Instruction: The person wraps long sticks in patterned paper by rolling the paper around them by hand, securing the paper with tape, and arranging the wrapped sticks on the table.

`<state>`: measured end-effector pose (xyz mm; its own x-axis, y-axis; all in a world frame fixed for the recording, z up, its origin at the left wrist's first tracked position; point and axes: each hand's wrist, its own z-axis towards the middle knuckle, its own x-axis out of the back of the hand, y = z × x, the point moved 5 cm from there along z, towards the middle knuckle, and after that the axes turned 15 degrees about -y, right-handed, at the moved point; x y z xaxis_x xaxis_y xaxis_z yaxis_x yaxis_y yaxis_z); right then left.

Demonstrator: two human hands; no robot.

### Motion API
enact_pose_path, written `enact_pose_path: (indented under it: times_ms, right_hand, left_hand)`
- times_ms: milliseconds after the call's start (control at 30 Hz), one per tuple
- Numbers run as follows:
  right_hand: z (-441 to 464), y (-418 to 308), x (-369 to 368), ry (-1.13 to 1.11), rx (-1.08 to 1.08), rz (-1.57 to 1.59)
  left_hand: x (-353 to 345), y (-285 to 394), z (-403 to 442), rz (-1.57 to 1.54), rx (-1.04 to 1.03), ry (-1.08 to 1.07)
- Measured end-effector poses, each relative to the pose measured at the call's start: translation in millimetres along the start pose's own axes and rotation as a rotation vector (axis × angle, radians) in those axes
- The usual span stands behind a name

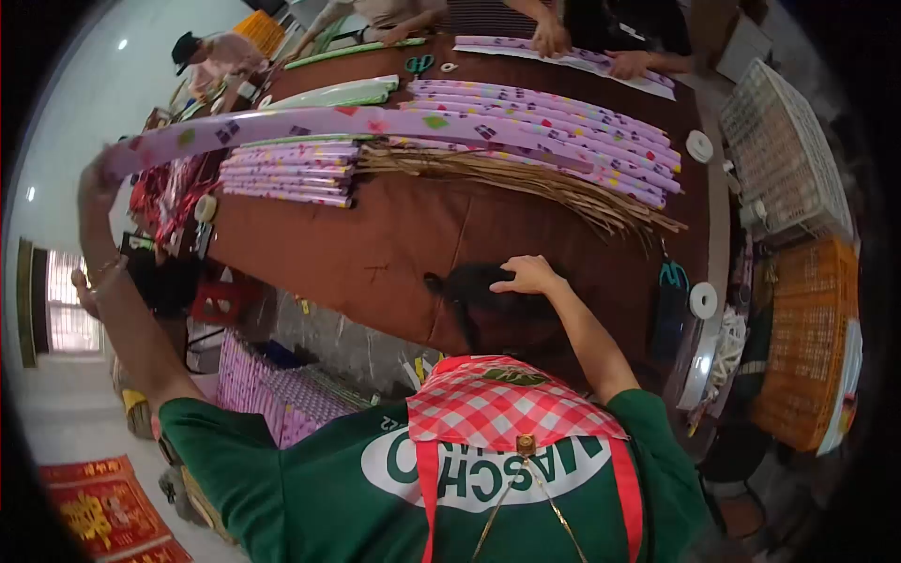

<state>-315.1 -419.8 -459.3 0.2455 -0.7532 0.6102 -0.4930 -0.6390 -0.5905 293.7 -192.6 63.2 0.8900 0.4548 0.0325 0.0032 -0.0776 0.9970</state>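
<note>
A long purple patterned wrapped roll [310, 124] stretches across the upper left, above the table. Its left end is in my left hand [99, 183], raised at the far left with fingers wrapped round it. My right hand [528, 276] is low over the brown table [347, 253], fingers apart and holding nothing, beside a black object [469, 286] I cannot make out. Beyond my hands lie rows of purple wrapped rolls [563, 131], a shorter stack of purple rolls [286, 174] and a bundle of thin brown sticks [526, 183].
Co-workers' hands [552, 38] touch another roll at the far edge. White tape rolls [703, 300], blue-handled scissors [672, 274] and a white crate [784, 150] are on the right. Red shiny material [164, 197] lies left. More purple rolls [272, 389] stand below the table's left edge.
</note>
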Motion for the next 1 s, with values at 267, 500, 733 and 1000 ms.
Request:
enact_pose_path:
  times_ms: [267, 500, 733, 1000]
  right_hand:
    - [-117.0, -57.5, 26.1, 1.338, 0.060, -0.303]
    - [-101.1, 34.9, 15.2, 0.866, -0.299, -0.228]
    - [-74.6, 43.7, 26.5, 0.691, -0.383, -0.270]
    - [-67.2, 71.2, 22.4, 0.634, -0.272, -0.028]
  left_hand:
    - [-194.0, -277.6, 77.3, 1.300, -0.673, -0.293]
    - [-153.3, -582.1, 99.9, -0.483, 0.561, -0.122]
    - [-215.9, -567.2, 64.2, -0.465, 0.689, 0.026]
    - [-333.1, -467.2, 18.1, 1.179, -0.201, 0.010]
